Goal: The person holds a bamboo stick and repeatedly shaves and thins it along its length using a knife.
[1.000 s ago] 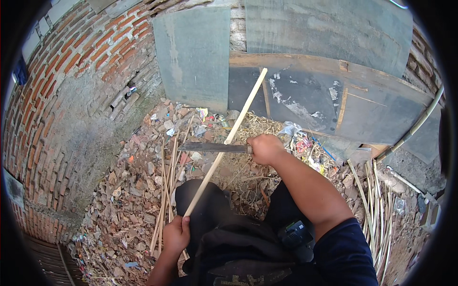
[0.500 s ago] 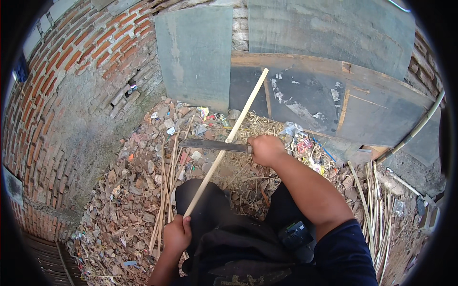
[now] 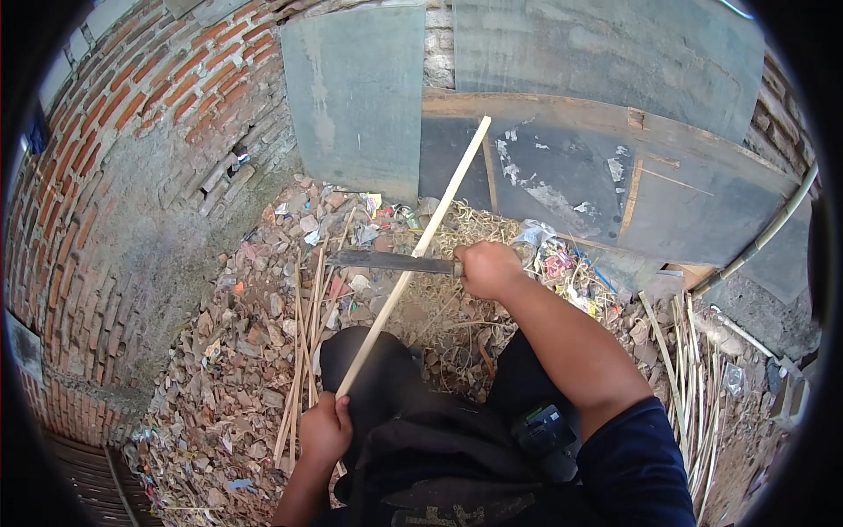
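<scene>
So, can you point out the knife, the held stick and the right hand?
Knife (image 3: 382, 261): head view, middle of the blade.
Held stick (image 3: 392, 306): head view, its lower half.
Right hand (image 3: 492, 270): head view, back of the hand.

the long, thin, pale stick (image 3: 380, 322) slants up to the right. the dark, flat knife (image 3: 378, 261) goes sideways across its middle.

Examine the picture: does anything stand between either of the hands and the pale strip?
Nothing visible stands between the left hand and the pale strip: it grips the strip's near end. Between the right hand and the strip, only the blade of the knife in that hand is visible, crossing the strip.
</scene>
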Available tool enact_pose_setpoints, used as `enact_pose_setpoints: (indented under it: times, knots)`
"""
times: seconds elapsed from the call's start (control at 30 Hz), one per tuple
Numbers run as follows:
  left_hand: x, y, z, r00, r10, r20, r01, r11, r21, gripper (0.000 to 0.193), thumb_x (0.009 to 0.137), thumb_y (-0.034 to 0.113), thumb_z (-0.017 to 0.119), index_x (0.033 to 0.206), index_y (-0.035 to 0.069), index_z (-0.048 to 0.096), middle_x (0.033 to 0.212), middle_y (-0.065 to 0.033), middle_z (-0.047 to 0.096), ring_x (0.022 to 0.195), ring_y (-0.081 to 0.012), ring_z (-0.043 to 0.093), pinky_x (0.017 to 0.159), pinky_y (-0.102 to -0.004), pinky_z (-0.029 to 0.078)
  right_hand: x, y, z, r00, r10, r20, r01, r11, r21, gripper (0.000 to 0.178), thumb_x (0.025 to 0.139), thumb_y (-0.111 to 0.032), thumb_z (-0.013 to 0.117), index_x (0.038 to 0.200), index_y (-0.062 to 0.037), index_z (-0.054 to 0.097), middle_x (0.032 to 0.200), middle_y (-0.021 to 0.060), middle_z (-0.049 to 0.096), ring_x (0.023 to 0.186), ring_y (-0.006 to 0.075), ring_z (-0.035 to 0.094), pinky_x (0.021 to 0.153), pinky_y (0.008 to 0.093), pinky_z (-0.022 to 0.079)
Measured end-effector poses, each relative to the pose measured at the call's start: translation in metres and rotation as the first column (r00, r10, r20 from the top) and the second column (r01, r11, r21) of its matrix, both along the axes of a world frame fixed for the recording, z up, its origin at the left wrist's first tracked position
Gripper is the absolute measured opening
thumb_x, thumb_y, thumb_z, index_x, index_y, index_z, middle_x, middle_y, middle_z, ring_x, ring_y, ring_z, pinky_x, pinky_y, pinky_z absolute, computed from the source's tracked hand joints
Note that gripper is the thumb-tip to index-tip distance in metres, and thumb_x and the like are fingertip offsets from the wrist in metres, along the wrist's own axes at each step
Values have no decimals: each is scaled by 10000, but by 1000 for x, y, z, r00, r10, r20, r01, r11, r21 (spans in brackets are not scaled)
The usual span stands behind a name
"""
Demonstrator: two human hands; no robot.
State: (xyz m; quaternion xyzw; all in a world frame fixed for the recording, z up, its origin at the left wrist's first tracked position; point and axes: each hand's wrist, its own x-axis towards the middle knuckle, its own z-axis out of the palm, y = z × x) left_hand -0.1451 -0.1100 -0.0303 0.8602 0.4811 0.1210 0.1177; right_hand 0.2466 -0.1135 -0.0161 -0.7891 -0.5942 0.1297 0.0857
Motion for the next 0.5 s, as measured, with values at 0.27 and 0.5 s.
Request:
enact_pose_setpoints:
  times: [0.27, 0.5]
  knots:
    - [-1, 0, 8, 998, -2, -60, 0, 1000, -29, 301, 1024, 264, 545, 827, 37, 522, 630, -256, 610, 607, -497, 613, 549, -590, 457, -16, -11, 2, 969, 242, 52, -242, 970, -3, 275, 802, -153, 667, 1071, -93, 675, 936, 162, 738, 930, 345, 730, 810, 477, 585]
    - [-3, 5, -3, 1000, -23, -21, 22, 999, -37, 285, 1025, 268, 542, 856, 39, 523, 633, -256, 613, 611, -499, 616, 552, -595, 460, -3, 1, -1, 998, 57, 23, -57, 998, 16, 280, 808, -169, 671, 1073, -79, 679, 959, 164, 740, 952, 341, 728, 823, 481, 582]
